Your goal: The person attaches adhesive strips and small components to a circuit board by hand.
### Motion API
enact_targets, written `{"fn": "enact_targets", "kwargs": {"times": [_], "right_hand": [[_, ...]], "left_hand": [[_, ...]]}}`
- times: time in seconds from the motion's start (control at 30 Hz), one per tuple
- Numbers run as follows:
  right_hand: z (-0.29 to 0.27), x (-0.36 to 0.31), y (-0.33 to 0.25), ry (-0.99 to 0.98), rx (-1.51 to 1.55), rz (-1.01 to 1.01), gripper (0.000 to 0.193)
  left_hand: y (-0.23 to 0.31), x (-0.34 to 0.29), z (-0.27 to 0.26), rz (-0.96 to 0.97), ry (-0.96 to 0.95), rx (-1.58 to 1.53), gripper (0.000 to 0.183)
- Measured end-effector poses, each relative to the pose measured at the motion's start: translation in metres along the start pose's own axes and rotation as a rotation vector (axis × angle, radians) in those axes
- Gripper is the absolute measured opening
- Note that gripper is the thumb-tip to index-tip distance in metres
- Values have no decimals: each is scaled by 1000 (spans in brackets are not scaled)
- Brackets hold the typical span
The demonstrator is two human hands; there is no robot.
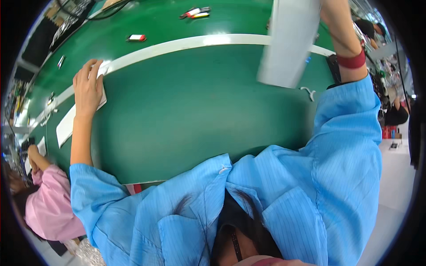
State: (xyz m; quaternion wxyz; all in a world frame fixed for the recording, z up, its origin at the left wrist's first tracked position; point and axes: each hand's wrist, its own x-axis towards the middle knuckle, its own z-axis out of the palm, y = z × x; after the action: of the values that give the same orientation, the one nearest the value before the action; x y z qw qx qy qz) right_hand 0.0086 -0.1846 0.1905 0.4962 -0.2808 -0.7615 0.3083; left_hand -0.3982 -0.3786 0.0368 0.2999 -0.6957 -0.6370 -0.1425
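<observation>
At the left, my left hand (88,90) lies over a flat white piece (67,126) on the green table, fingers spread and slightly bent. Part of that piece is hidden under my hand and forearm. High on the right, my right hand (332,9) is at the picture's upper edge, along the side of a long white panel (290,44). The panel stands raised over the table and is blurred by motion. My right fingers are mostly out of the picture or behind the panel, which appears to be held by them.
A pale rail (199,41) crosses the green table (191,111). Beyond it lie red-handled cutters (195,12) and another small red and white tool (136,38). A small white curved part (308,93) is near the panel. A co-worker in pink (53,201) sits at the left.
</observation>
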Motion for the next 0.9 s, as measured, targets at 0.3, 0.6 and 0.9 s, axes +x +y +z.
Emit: {"fn": "enact_targets", "kwargs": {"times": [0.3,0.6,0.9], "right_hand": [[-45,-54,222,597,395,360,24],[-125,-108,207,116,-675,24,26],[-86,-90,214,-275,-647,-48,23]], "left_hand": [[256,127,-40,302,178,-685,41],[257,72,9,182,-408,-570,52],[276,122,31,254,-468,-594,57]]}}
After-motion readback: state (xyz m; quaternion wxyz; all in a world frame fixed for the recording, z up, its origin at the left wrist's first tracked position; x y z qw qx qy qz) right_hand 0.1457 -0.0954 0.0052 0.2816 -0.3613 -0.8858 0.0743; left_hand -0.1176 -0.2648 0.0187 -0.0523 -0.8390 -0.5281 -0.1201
